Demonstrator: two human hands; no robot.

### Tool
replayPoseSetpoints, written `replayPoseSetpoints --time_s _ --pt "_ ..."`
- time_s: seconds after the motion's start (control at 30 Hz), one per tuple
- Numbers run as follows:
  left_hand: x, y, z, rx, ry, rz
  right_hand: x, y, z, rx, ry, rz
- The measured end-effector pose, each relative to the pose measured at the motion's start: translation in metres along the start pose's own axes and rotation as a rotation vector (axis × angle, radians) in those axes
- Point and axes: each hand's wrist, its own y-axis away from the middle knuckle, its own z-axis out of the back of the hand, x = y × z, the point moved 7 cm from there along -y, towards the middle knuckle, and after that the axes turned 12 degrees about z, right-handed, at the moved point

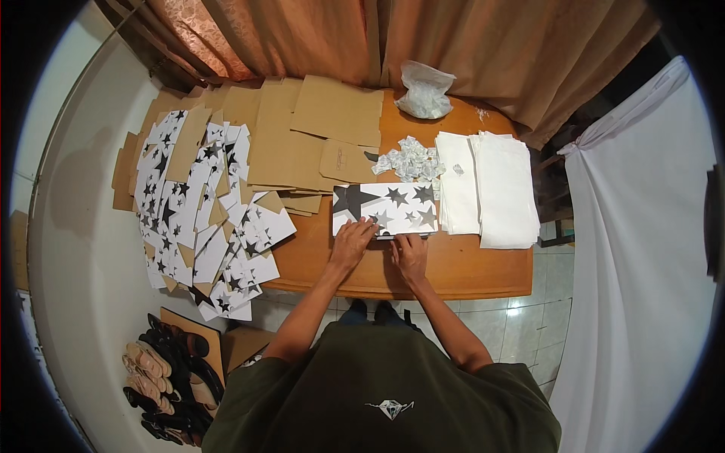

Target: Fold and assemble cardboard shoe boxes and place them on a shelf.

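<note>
In front of me on the wooden table lies a white cardboard box (408,208) with black and grey stars. Its lid looks closed or nearly so. My left hand (353,243) reaches over the front left part, its fingertips on the starred top and its fingers bent around the edge. At the middle of the front edge, my right hand (410,257) is closed, fingers curled against the lid's rim. The thumbs are mostly hidden. Just behind the box is a heap of small white packets (411,160). Stacks of white paper (507,192) lie to its right.
Flat brown cardboard sheets (291,162) and starred box blanks (204,204) cover the table's left side. A clear plastic bag (424,92) stands at the back by brown curtains (302,38). Several shoes (162,377) sit low at left. A white cloth (634,249) hangs at right.
</note>
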Motion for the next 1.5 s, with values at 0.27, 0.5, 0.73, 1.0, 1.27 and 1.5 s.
replayPoseSetpoints --time_s 0.27,0.5,0.73,1.0,1.27,1.5 --pt "0.011 -0.003 0.005 -0.015 0.123 -0.001 0.047 -0.033 0.036 -0.164 0.251 0.256" --pt "0.036 0.013 0.045 -0.074 0.109 0.049 0.032 -0.035 0.018 -0.013 0.213 0.258" --pt "0.070 0.024 0.048 -0.158 0.199 0.161 0.055 -0.050 0.013 0.001 0.216 0.274" --pt "0.074 0.023 0.046 -0.124 0.485 0.308 0.064 -0.063 -0.028 0.127 0.173 0.367" --pt "0.082 0.025 0.045 -0.091 0.570 0.299 0.064 -0.062 -0.032 0.140 0.191 0.378" --pt "0.080 0.025 0.042 -0.103 0.475 0.232 0.059 -0.066 -0.030 0.187 0.097 0.328"
